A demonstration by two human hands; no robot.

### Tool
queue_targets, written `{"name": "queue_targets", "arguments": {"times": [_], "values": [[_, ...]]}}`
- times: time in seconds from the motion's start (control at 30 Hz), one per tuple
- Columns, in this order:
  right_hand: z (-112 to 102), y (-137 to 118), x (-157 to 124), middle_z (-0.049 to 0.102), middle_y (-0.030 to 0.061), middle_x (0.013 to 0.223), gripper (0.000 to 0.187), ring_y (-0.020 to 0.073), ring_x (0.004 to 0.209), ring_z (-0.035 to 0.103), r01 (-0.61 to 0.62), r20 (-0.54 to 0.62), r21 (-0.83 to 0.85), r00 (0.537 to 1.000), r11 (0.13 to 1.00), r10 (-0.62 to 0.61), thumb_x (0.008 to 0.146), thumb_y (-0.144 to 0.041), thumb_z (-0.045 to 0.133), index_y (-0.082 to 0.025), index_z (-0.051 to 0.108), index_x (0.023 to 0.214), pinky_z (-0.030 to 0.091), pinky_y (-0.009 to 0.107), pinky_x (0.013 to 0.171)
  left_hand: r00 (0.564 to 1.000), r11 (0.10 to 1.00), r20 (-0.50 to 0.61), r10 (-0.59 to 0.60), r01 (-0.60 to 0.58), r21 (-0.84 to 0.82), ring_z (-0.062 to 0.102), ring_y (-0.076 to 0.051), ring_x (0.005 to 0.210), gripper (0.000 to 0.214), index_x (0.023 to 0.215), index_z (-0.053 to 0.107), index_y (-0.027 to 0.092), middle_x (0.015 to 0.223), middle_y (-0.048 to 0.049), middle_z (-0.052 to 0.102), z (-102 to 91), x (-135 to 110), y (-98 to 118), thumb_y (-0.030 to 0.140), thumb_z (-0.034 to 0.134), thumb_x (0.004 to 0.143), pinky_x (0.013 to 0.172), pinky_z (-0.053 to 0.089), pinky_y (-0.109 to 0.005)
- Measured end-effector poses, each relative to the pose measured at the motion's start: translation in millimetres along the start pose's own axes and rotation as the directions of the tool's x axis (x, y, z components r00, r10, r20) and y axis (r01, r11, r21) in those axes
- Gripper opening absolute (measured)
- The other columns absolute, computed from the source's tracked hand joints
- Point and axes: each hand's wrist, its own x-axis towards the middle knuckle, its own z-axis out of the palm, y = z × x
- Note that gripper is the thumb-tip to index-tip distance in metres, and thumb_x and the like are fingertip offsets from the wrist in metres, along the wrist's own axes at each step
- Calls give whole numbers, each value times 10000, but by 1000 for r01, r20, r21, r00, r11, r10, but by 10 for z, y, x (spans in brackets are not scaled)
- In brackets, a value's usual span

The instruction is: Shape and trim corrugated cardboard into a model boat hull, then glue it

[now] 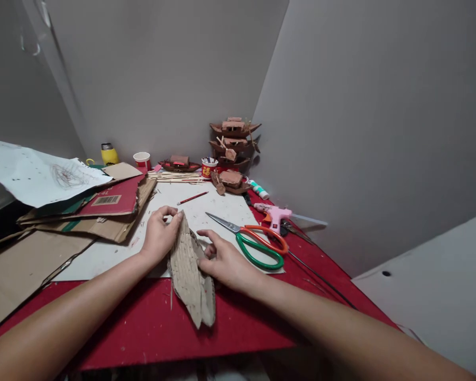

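Note:
A boat-shaped piece of corrugated cardboard [188, 272] stands on edge on the red table [143, 328], pointing away from me. My left hand [158, 235] presses against its left side, fingers curled over the top edge. My right hand [224, 259] grips its right side, thumb against the cardboard and fingers bent. Both hands hold the piece between them.
Large scissors [257, 243] with orange and green handles lie to the right on a white sheet [206, 209]. A pink glue gun [275, 216], red pencil [192, 198], stacked cardboard sheets [99, 211], paper cups and brown model boats [234, 140] sit behind.

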Motion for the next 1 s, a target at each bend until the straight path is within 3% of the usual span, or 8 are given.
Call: {"name": "queue_targets", "arguments": {"times": [0.2,0.27,0.37,0.53,0.6,0.73,0.87,1.0], "values": [[-50,-2,-9,502,-49,652,529,108,576,473,38,13,-60,999,997,-37,721,-101,530,-154,465,1243,374,219,563,999,999,33,-33,33,-9,580,-181,916,122,867,514,190,925,-48,619,19,-99,34,302,519,818,855,430,-308],[-109,-18,10,543,-35,678,444,108,576,490,62,21,-83,998,995,-61,747,-135,538,-166,514,1189,380,222,568,995,996,77,-64,69,-64,575,-181,963,237,1021,503,190,999,-57,611,-12,-121,38,303,532,815,885,422,-317],[-215,-73,89,617,1,788,320,109,600,522,108,-21,-138,994,985,-111,786,-212,559,-177,571,1104,403,236,603,966,962,179,-184,214,-169,568,-204,1038,465,1225,444,195,1108,-80,608,-75,-150,61,332,563,797,909,420,-346],[-271,-115,419,648,49,923,302,143,760,554,235,-109,-210,959,949,-261,757,-255,641,-160,616,1042,429,276,731,893,885,310,-325,403,-233,561,-257,1095,629,1294,442,155,1177,-124,612,-169,-233,133,328,642,723,924,428,-389],[-229,-98,575,644,41,903,287,135,745,547,244,-84,-183,961,952,-262,727,-239,666,-152,628,998,427,265,710,886,867,349,-305,410,-285,569,-260,1101,611,1277,461,147,1188,-123,620,-179,-259,148,304,643,715,926,438,-388],[-160,-92,752,579,-20,704,74,104,652,502,267,10,-33,964,963,-267,710,-151,639,-137,619,780,400,228,637,878,883,439,-190,348,-315,563,-264,1126,488,1215,544,161,1158,-98,650,-168,-269,151,243,604,738,947,440,-393],[-218,-145,734,527,-48,626,30,93,608,476,299,62,115,949,947,-308,708,-136,624,-145,595,706,388,218,607,845,876,518,-134,346,-337,592,-254,1079,409,1177,587,192,1141,-74,660,-167,-268,151,245,568,771,938,458,-393],[-271,-164,712,553,-46,641,23,95,630,492,381,102,126,913,916,-394,717,-160,634,-147,617,707,401,222,632,802,862,584,-122,377,-338,611,-270,1038,384,1144,611,194,1086,-73,682,-176,-276,151,258,575,767,859,500,-383]]}}
